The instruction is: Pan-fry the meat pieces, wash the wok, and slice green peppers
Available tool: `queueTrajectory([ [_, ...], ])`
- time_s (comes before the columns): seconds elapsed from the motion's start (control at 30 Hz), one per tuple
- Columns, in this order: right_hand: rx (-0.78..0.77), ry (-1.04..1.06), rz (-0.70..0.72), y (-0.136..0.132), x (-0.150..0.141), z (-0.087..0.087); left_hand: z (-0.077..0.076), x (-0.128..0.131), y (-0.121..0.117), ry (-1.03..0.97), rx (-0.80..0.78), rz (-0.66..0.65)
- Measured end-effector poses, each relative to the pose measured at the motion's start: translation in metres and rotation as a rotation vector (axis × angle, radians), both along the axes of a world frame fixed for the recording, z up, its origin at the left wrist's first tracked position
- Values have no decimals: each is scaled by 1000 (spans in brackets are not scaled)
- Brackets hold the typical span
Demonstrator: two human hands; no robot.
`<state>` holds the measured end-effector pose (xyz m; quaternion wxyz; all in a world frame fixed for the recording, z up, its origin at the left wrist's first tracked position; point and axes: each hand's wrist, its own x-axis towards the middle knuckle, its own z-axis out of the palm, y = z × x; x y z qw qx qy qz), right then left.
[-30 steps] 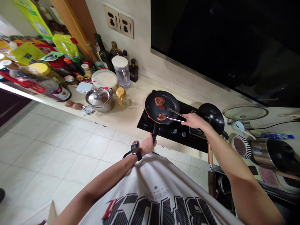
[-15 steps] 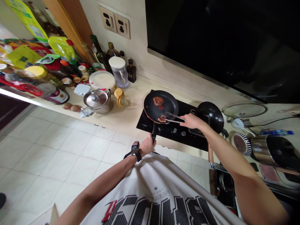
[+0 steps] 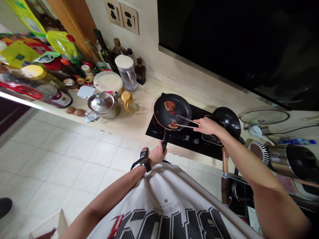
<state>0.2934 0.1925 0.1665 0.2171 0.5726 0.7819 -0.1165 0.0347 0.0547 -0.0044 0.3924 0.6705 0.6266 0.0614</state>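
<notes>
My left hand grips the black handle of a black non-stick frying pan resting on a black gas hob. Two browned pieces of meat lie in the pan: one at the far side, the other at the near rim. My right hand holds metal tongs reaching over the pan, their tips around the near piece. Just beyond my right hand stands a black wok with a wooden handle.
Along the wall, the cream counter holds a lidded steel saucepan, a plastic jug, and several bottles and packets. A glass lid and a steel pot sit right. A range hood hangs above; tiled floor lies below.
The view has shifted slightly, and the tongs have closed in around the near piece of meat. My left hand stays on the pan handle.
</notes>
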Motion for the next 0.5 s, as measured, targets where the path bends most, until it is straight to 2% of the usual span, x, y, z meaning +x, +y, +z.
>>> queueTrajectory([
  [0.13,-67,-5,26,-3,-2,2,0,-1,0,1,-1,-9],
  [0.33,0,11,-54,-4,-4,1,-1,-1,1,-12,-13,-7],
  [0.5,-12,-48,-38,-4,1,-2,-2,-1,2,-25,-4,-13],
])
